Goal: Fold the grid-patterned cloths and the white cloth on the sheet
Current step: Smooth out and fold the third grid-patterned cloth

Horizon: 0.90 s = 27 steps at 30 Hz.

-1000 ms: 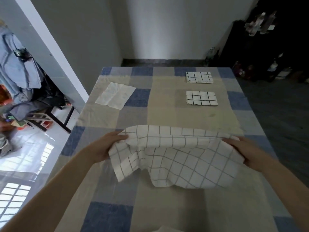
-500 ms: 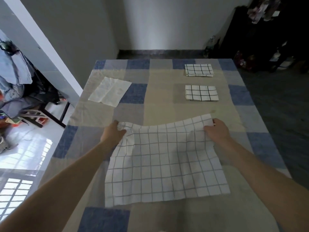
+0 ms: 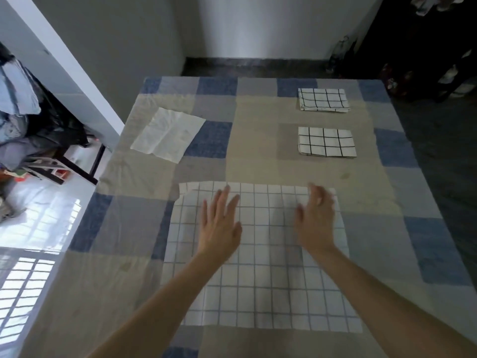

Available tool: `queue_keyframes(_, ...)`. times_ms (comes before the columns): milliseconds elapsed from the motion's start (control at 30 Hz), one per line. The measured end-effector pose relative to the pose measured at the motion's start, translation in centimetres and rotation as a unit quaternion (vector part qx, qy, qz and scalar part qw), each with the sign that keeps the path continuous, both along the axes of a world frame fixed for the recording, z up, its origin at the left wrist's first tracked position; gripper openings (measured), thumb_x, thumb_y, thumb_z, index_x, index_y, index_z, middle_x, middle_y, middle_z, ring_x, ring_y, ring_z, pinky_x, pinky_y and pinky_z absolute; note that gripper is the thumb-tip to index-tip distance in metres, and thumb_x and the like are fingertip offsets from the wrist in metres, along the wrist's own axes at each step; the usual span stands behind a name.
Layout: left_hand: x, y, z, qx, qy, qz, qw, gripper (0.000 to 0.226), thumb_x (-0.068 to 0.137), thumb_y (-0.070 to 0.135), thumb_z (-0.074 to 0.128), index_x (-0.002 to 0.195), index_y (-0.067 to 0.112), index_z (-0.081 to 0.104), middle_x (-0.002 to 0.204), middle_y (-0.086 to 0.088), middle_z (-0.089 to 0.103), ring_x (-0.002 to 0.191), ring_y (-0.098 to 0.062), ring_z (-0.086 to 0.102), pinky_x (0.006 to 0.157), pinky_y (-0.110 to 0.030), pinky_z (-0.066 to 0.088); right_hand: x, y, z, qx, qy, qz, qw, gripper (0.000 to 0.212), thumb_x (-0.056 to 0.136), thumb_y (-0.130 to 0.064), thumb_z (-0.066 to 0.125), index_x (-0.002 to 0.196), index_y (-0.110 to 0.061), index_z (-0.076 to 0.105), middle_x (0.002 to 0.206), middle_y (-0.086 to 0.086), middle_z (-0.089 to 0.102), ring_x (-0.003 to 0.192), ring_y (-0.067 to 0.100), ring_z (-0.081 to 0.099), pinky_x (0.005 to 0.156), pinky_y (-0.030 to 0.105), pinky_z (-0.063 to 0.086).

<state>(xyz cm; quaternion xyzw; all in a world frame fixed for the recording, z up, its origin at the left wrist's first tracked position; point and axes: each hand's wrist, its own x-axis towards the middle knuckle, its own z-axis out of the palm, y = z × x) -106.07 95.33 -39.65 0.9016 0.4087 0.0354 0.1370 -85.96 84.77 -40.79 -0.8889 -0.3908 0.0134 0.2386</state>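
A large grid-patterned cloth (image 3: 263,285) lies spread flat on the checked sheet (image 3: 144,267) in front of me. My left hand (image 3: 219,223) lies flat on its upper middle with fingers straight and spread. Over the cloth's upper right part is my right hand (image 3: 316,218), fingers straight and blurred by motion. Two folded grid-patterned cloths lie at the far right, one (image 3: 326,141) nearer and one (image 3: 322,100) behind it. A white cloth (image 3: 167,134) lies unfolded at the far left of the sheet.
The sheet covers a bed or table whose left edge drops to a bright tiled floor (image 3: 33,228). A chair with piled clothes (image 3: 23,130) stands at the left. Dark furniture and clutter (image 3: 426,47) fill the far right, beyond a dark floor.
The cloth went from held up and bunched to laid flat. Both hands let go of its far corners and moved inward onto its upper part, now flat.
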Motion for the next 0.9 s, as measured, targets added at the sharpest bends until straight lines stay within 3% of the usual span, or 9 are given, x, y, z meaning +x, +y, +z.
queue_keyframes(100, 0.3, -3.2, -2.7, -0.030, 0.043, -0.018, 0.998, 0.063, 0.099, 0.044, 0.028, 0.153, 0.035, -0.005, 0.158, 0.002, -0.028, 0.145, -0.020, -0.027, 0.118, -0.048, -0.013, -5.3, -0.4, -2.5, -0.060, 0.015, 0.150, 0.987, 0.054, 0.095, -0.028, 0.046, 0.145, -0.014, 0.031, 0.151, 0.014, 0.031, 0.140, 0.027, 0.026, 0.114, 0.048, 0.028)
queue_keyframes(233, -1.1, -4.6, -4.8, -0.040, 0.080, -0.060, 0.994, 0.060, 0.097, 0.051, 0.009, 0.153, 0.035, -0.006, 0.160, 0.003, -0.021, 0.146, -0.016, -0.024, 0.119, -0.048, -0.009, -7.4, -2.3, -5.2, -0.149, -0.035, 0.218, 0.964, 0.058, 0.098, -0.043, 0.032, 0.150, -0.016, 0.029, 0.158, 0.006, 0.023, 0.147, 0.021, 0.018, 0.117, 0.048, 0.017)
queue_keyframes(367, -2.6, -3.2, -5.2, -0.038, 0.078, -0.023, 0.996, 0.058, 0.100, 0.049, 0.016, 0.154, 0.036, -0.002, 0.161, 0.006, -0.017, 0.146, -0.014, -0.023, 0.120, -0.050, -0.004, -6.6, -2.4, -5.4, -0.187, -0.035, 0.182, 0.965, 0.061, 0.098, -0.046, 0.028, 0.152, -0.021, 0.021, 0.161, 0.004, 0.013, 0.149, 0.019, 0.006, 0.118, 0.048, 0.008)
queue_keyframes(533, -7.1, 0.8, -5.4, -0.046, 0.063, 0.017, 0.997, 0.058, 0.101, 0.049, 0.013, 0.153, 0.035, -0.009, 0.161, 0.005, -0.020, 0.145, -0.013, -0.025, 0.120, -0.049, -0.004, -3.6, -4.7, -5.0, -0.192, -0.021, 0.107, 0.975, 0.059, 0.100, -0.045, 0.017, 0.154, -0.024, 0.008, 0.162, 0.001, 0.001, 0.149, 0.020, -0.003, 0.120, 0.047, 0.003)
queue_keyframes(700, -7.3, 4.1, -4.2, -0.069, 0.033, 0.251, 0.965, 0.065, 0.100, 0.048, 0.021, 0.155, 0.018, 0.002, 0.163, -0.011, -0.006, 0.149, -0.023, -0.012, 0.119, -0.053, -0.006, -2.3, -5.9, -4.8, -0.205, -0.017, 0.115, 0.972, 0.059, 0.100, -0.046, 0.013, 0.154, -0.025, 0.003, 0.162, -0.001, -0.002, 0.149, 0.017, -0.007, 0.119, 0.041, -0.006)
queue_keyframes(800, -4.0, 3.5, -2.7, -0.012, 0.022, 0.112, 0.993, 0.065, 0.099, 0.049, 0.019, 0.154, 0.022, -0.003, 0.162, -0.003, -0.016, 0.147, -0.021, -0.019, 0.120, -0.047, -0.008, -2.5, -5.8, -4.5, -0.207, -0.013, 0.112, 0.972, 0.060, 0.099, -0.047, 0.010, 0.154, -0.026, 0.002, 0.162, -0.001, -0.002, 0.149, 0.017, -0.009, 0.119, 0.039, -0.008)
queue_keyframes(900, -2.0, 2.6, -3.2, -0.046, 0.018, 0.014, 0.999, 0.061, 0.099, 0.047, 0.016, 0.154, 0.027, -0.002, 0.160, 0.004, -0.021, 0.146, -0.017, -0.023, 0.121, -0.050, -0.002, -2.5, -6.0, -4.5, -0.202, -0.006, 0.111, 0.973, 0.059, 0.099, -0.048, 0.011, 0.153, -0.028, -0.001, 0.162, -0.002, -0.005, 0.148, 0.015, -0.012, 0.119, 0.040, -0.007)
